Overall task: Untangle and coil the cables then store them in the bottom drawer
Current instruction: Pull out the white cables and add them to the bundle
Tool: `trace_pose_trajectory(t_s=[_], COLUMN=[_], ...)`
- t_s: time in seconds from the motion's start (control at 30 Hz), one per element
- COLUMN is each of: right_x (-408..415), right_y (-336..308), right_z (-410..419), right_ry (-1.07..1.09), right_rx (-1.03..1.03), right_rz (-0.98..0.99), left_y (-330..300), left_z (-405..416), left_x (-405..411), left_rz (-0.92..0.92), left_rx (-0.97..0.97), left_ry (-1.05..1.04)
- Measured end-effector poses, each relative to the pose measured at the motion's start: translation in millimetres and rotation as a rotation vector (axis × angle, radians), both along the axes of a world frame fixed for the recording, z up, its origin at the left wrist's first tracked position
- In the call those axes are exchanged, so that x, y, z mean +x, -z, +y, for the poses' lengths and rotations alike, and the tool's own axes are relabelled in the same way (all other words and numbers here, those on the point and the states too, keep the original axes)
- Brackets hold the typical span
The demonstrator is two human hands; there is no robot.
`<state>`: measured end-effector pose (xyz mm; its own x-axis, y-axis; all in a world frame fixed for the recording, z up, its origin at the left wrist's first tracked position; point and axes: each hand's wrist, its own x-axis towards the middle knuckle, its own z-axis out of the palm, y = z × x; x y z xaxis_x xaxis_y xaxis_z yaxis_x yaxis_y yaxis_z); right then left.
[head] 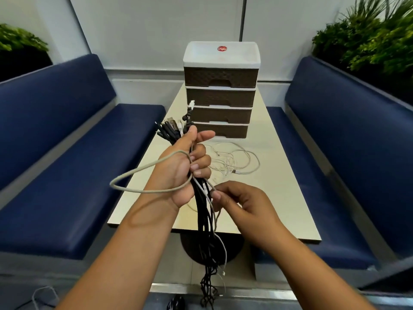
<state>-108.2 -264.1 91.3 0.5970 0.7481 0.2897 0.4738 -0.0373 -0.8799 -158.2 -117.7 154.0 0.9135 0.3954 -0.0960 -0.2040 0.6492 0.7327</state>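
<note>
The left hand [183,168] is clenched round a bundle [202,211] of mostly black cables with a few white and grey ones. Their plugs [173,127] fan out above the fist, and the cords hang straight down below it, past the table [277,198] edge, the black ones twisted together near their lower ends. One grey cable [134,175] loops out to the left of the left wrist and back into the fist. The right hand [241,202], just below and right of the left, pinches a thin strand of the bundle between thumb and fingertips.

Beyond both hands, thin white cables [237,159] lie in a loose tangle on the table. Behind that tangle stands a drawer unit [221,92] with four brown drawers, all closed, the bottom drawer [221,132] nearest the left thumb. Its white top carries a red oval label [222,49] with white writing, seemingly "Uniplus", though blurred.
</note>
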Motion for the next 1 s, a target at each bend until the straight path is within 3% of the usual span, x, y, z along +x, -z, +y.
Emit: trace_pose_trajectory(t_s=[0.2, 0.53, 0.77, 0.83, 0.9, 1.0], right_x=[12.3, 41.7, 44.1, 46.1, 39.6, 18.0], right_y=[17.0, 129.8, 158.0, 139.8, 101.6, 37.1], right_z=[-14.9, -37.0, -46.5, -38.7, -29.8, -15.1], right_ry=[0.077, 0.072, -0.036, 0.069, 0.172, -0.008], right_rx=[-0.011, -0.555, -0.903, -0.753, -0.362, -0.017], right_rz=[0.13, 0.274, 0.052, 0.062, 0.119, 0.203], left_y=[-3.2, -13.2, -15.2, -14.9, -13.8, -12.2], left_z=[5.7, 22.8, 21.0, 17.0, 11.4, -0.4], left_x=[-4.2, -9.5, -11.8, -10.9, -7.8, -1.2], left_rz=[0.035, -0.015, -0.019, -0.006, -0.003, -0.047], left_rx=[-0.026, 0.068, 0.082, 0.1, 0.111, 0.106], left_ry=[-0.181, -0.202, -0.207, -0.191, -0.169, -0.109])
